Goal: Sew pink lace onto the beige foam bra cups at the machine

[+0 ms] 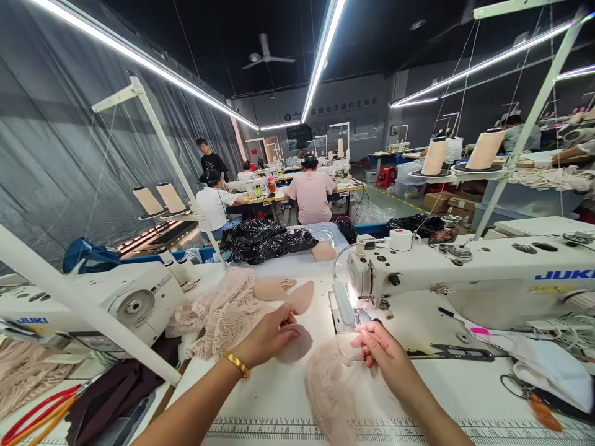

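My left hand [272, 334], with a gold bangle at the wrist, is closed on the edge of a beige rounded fabric piece [297, 347] above the white table. My right hand [379, 348] pinches the upper edge of a sheer beige lace piece [328, 384], which hangs down toward the table's front edge. Just beyond the right hand is the lit needle area of a white sewing machine [395, 266]. More beige cut pieces [300, 297] lie past my left fingers, beside a heap of beige lace fabric [230, 310].
Black thread snips [460, 353] lie by the machine base. A printed ruler [260, 428] runs along the front edge. Another sewing machine [134, 303] and a slanted white pole [83, 303] stand at left. Black plastic bags [269, 238] lie ahead; people sit farther off.
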`<state>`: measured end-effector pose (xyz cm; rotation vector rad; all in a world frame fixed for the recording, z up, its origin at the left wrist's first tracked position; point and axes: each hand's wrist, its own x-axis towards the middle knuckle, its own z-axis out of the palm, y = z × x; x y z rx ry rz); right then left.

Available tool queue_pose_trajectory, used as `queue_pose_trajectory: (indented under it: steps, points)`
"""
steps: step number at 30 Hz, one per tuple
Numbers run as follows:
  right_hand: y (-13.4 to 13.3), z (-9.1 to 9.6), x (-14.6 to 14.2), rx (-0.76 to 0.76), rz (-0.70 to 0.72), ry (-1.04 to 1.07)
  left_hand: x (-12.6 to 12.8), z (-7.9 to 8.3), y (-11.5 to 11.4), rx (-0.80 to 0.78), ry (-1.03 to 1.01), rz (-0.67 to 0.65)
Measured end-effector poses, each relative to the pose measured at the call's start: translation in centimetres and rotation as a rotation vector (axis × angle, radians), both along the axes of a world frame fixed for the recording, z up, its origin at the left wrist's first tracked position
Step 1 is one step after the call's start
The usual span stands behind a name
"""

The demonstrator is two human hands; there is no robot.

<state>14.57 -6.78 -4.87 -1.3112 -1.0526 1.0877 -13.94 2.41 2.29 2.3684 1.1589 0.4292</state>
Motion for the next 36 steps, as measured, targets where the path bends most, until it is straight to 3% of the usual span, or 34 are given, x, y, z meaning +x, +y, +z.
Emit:
queue_pose_trajectory:
  steps: [2, 6, 10, 14, 18, 20, 22, 25, 28, 31, 33, 36]
  points:
    - [-0.2, 0.1, 0.1, 0.007, 0.009, 0.017, 0.6, 2.1, -0.1, -0.065, -0.026, -0.002]
    - [-0.6, 0.5, 0.0, 0.027, 0.032, 0.033, 3.9, 4.8, -1.0, -0.194, 0.079, -0.193]
    - [-1.0, 0.6, -0.5, 0.077, 0.066, 0.012, 7.4, 3.9, -1.1, -0.144, 0.143, -0.265]
    - [-1.8, 1.1, -0.7, 0.125, 0.122, -0.105, 9.1, 3.2, -0.7, -0.114, 0.142, -0.315]
    - [-3.0, 3.1, -0.3, 0.292, 0.297, -0.426, 9.3, 3.8, -0.4, -0.428, 0.03, -0.613]
    - [-3.2, 4.2, 0.0, 0.411, 0.308, -0.546, 8.9, 3.9, -0.2, -0.579, 0.009, -0.627]
    - [-3.2, 5.0, 0.2, 0.555, 0.232, -0.644, 8.3, 4.0, -0.2, -0.61, 0.004, -0.544]
    - [-2.8, 5.5, -0.1, 0.785, 0.046, -0.745, 7.0, 4.3, -0.8, -0.386, -0.085, -0.405]
    - [-2.1, 5.1, -0.7, 0.941, -0.062, -0.829, 5.6, 4.2, -2.1, 0.142, -0.072, -0.319]
    - [-0.9, 3.7, -0.8, 0.96, -0.002, -0.98, 4.7, 3.1, -3.6, 0.596, 0.187, -0.355]
    - [0.2, 2.5, -0.3, 0.911, 0.11, -1.07, 4.7, 2.1, -4.3, 0.688, 0.315, -0.419]
    - [2.0, 1.1, 1.4, 0.834, 0.293, -1.147, 5.9, 0.5, -3.9, 0.663, 0.343, -0.536]
